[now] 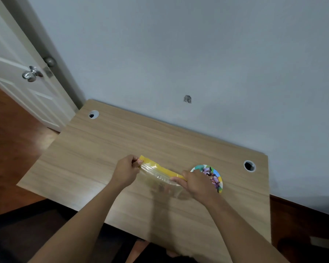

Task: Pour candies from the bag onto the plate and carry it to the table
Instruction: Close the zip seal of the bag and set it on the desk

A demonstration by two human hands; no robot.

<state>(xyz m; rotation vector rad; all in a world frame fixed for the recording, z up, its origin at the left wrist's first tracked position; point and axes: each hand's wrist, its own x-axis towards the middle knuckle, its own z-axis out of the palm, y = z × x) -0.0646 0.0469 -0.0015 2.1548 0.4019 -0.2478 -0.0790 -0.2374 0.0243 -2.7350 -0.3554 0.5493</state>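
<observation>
Soft, dim, even indoor light with a cool cast on the wall. On the desk faint, blurred shadows fall toward its near edge — no glare there. Beyond the desk's left corner the door bows and leans — wide-angle distortion. The whole picture is slightly soft.

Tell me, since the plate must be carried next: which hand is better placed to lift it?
Probably the right hand: it sits right beside the plate, overlapping its near edge. The left hand holds the bag at its far end.
</observation>
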